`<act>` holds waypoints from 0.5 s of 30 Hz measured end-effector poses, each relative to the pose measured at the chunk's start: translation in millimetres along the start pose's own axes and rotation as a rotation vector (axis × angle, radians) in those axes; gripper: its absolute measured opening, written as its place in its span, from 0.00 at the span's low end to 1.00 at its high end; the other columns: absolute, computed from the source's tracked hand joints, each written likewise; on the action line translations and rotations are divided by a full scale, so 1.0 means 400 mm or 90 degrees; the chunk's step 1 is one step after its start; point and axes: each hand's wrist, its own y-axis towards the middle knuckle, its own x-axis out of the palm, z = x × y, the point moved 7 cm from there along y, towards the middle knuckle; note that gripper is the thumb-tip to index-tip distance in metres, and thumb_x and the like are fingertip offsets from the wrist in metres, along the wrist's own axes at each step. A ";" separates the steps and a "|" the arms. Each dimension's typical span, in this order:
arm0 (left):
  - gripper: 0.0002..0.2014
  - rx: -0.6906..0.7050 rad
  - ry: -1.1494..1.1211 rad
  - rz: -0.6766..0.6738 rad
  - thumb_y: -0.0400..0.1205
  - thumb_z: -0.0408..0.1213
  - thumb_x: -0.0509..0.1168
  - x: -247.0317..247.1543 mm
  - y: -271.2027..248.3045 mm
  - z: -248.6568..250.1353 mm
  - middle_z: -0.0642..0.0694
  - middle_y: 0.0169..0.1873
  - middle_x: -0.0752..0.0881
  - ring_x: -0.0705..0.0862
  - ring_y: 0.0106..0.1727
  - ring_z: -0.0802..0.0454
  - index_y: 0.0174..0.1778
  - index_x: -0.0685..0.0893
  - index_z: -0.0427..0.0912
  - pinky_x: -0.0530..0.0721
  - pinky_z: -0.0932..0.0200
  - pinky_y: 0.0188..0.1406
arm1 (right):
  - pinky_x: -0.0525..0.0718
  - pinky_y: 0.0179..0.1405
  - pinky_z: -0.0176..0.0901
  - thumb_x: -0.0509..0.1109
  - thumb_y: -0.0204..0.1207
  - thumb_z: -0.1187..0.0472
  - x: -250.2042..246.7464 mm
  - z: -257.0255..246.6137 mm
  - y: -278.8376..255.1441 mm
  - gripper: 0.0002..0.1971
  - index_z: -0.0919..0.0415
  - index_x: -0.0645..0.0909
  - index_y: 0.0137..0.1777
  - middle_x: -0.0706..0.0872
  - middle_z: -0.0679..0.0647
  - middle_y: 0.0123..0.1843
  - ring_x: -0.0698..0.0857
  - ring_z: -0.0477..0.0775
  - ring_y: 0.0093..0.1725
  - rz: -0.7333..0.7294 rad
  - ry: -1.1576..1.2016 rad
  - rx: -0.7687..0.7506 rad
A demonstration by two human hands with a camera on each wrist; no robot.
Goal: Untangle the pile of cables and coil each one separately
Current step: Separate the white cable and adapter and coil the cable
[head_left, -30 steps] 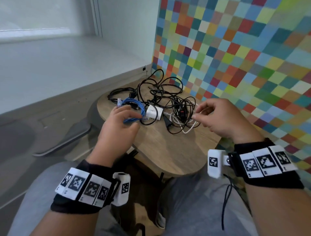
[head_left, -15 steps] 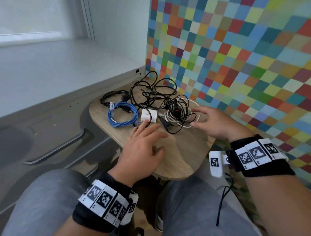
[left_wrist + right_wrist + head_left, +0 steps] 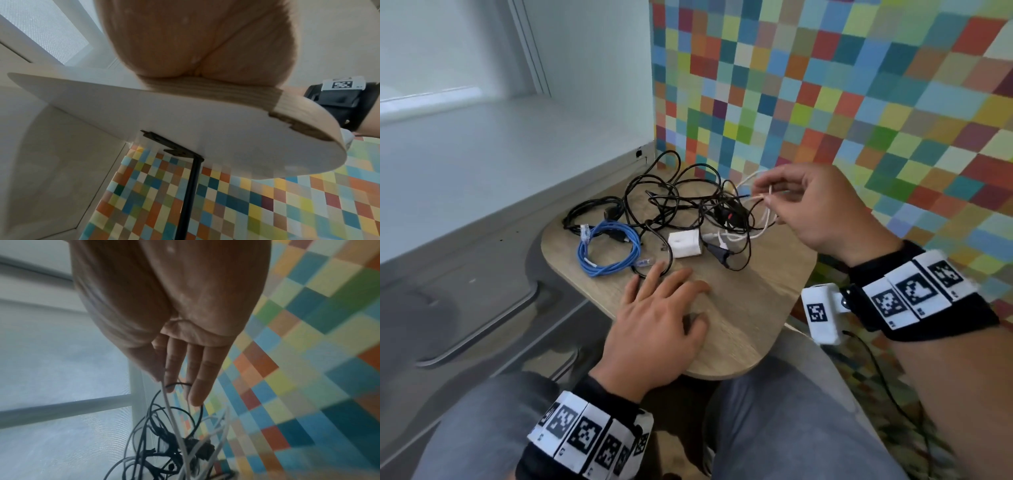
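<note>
A tangle of black cables (image 3: 681, 202) lies at the far side of the small wooden table (image 3: 750, 298). A coiled blue network cable (image 3: 604, 251) rests apart at its left, and a white charger block (image 3: 685, 244) sits in the middle. My right hand (image 3: 768, 195) is raised over the pile's right side and pinches a thin white cable (image 3: 763, 224) between thumb and fingertips. The right wrist view shows the white cable (image 3: 174, 423) running down from my fingers into the black tangle (image 3: 156, 443). My left hand (image 3: 664, 301) lies flat on the tabletop, fingers spread, holding nothing.
A wall of coloured squares (image 3: 825, 89) stands right behind the table. A pale ledge (image 3: 482, 150) runs along the left. The table's black leg (image 3: 189, 194) shows beneath it. My knees sit under the near edge.
My left hand let go of the blue cable and came down flat on the near tabletop. My right hand rose, lifting the white cable out of the pile.
</note>
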 end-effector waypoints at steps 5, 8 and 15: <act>0.24 0.000 0.004 -0.006 0.85 0.60 0.53 0.002 0.003 -0.001 0.67 0.87 0.58 0.41 0.91 0.55 0.79 0.64 0.73 0.41 0.42 0.90 | 0.90 0.64 0.45 0.71 0.84 0.71 -0.071 -0.070 0.010 0.14 0.55 0.91 0.62 0.93 0.44 0.58 0.91 0.39 0.58 0.078 0.029 -0.091; 0.25 0.001 0.005 -0.007 0.85 0.60 0.53 0.002 0.003 0.000 0.67 0.87 0.58 0.42 0.91 0.55 0.80 0.64 0.72 0.42 0.41 0.90 | 0.90 0.64 0.51 0.71 0.85 0.70 -0.073 -0.101 0.005 0.14 0.53 0.92 0.61 0.93 0.43 0.59 0.91 0.39 0.62 0.033 0.025 -0.130; 0.24 0.008 0.014 -0.008 0.85 0.63 0.51 0.006 0.008 -0.003 0.65 0.87 0.58 0.42 0.91 0.53 0.80 0.63 0.72 0.43 0.40 0.90 | 0.93 0.55 0.46 0.70 0.85 0.73 -0.033 -0.128 -0.028 0.13 0.59 0.92 0.61 0.94 0.48 0.57 0.93 0.43 0.58 -0.013 0.092 -0.180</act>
